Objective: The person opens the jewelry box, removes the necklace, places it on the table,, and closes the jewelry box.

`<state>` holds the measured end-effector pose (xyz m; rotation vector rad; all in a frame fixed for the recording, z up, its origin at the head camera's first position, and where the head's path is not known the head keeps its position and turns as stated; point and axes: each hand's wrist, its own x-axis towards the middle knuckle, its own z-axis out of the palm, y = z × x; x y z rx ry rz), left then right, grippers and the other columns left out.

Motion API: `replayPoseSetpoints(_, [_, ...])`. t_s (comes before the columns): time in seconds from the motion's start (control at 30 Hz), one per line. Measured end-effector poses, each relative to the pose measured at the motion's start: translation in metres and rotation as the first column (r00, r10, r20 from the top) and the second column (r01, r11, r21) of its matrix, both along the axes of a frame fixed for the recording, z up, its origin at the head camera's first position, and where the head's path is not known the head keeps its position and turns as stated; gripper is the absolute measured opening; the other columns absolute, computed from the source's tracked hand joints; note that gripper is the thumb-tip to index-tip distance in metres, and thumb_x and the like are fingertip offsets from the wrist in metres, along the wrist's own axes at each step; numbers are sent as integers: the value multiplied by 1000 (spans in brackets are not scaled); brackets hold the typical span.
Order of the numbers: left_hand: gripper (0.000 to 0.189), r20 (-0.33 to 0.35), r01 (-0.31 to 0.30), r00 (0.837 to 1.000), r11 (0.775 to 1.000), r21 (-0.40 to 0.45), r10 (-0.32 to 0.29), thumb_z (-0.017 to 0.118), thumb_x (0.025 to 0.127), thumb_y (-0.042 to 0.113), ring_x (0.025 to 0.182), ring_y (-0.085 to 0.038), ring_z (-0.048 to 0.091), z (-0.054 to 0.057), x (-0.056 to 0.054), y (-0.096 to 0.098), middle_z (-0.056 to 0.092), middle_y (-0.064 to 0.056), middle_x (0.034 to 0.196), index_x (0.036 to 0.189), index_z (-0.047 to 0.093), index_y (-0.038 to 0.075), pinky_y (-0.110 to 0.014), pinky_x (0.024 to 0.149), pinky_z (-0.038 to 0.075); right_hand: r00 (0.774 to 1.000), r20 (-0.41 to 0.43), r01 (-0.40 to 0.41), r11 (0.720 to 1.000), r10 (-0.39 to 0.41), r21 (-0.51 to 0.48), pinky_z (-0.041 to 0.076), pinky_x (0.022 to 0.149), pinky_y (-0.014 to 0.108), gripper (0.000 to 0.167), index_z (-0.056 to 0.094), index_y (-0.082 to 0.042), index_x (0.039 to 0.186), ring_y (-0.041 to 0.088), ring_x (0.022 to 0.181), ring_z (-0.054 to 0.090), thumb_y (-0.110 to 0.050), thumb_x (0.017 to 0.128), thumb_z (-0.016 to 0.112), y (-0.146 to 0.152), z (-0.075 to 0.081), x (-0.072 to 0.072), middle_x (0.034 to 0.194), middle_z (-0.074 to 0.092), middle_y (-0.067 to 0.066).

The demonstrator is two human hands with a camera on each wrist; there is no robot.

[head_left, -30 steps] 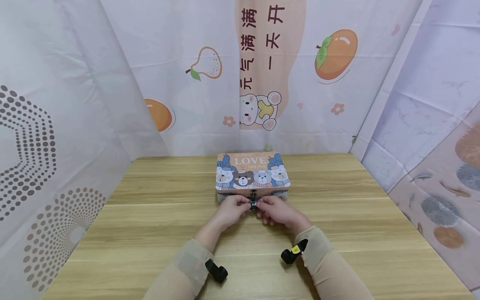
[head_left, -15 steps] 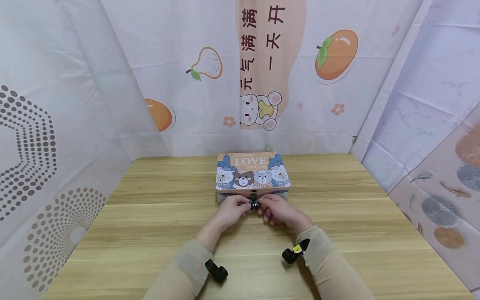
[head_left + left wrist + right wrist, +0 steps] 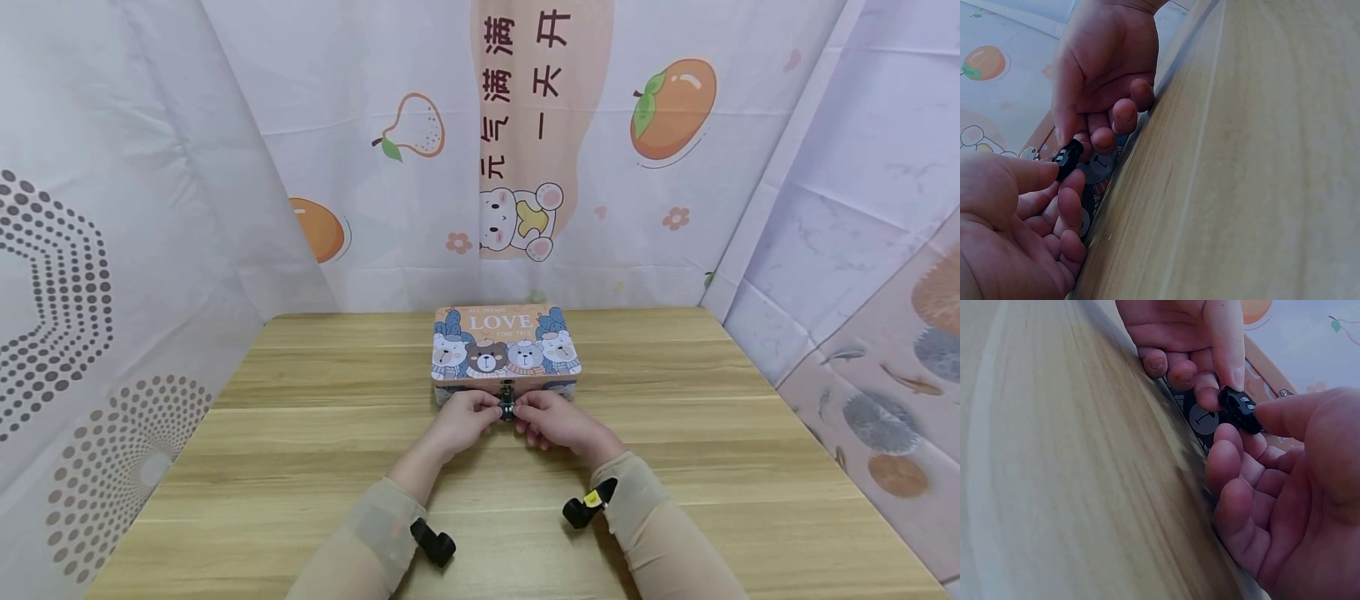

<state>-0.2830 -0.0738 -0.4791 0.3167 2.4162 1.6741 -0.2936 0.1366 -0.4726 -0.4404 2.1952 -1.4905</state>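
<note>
Blk combo padlock (image 3: 507, 410) below ctr of head frame, at front of bear-print box (image 3: 506, 346) (mid-frame), box closed on wood table (image 3: 300, 467). L hand (image 3: 461, 419) pinches padlock from pic L, thumb + finger; R hand (image 3: 558, 421) pinches from pic R, other fingers loosely curled.

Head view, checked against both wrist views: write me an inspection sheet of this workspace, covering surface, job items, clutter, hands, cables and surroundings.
Surface: wood-grain table, with the box toward its far edge.
Job items: box, closed; black lock at its front clasp. Whether the lock is fastened cannot be told.
Clutter: nothing seen.
Left hand: pinches the lock.
Right hand: pinches the lock from the opposite side.
Cables: nothing seen.
Surroundings: printed cloths behind the table and on both sides.
</note>
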Motion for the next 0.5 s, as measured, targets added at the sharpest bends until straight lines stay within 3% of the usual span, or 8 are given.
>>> replayPoseSetpoints(0.27, [15,0,2,1000,1000,-5,-2,63,99,10,74,-20,61,-1,0,0,72,-8,90,105,70,-1,-30,66,47,1000,-7,4,1000,-4,12,46,50,28,29,63,5,103,16,59,57,-19,108,47,0,-1,0,82,63,8])
replayPoseSetpoints(0.5, [16,8,2,1000,1000,-3,-2,63,99,11,76,-21,62,0,0,0,73,-8,91,106,70,-1,-29,65,48,996,67,59,997,-55,-53,46,50,28,34,61,7,104,18,60,58,-22,108,44,-1,1,1,83,64,11])
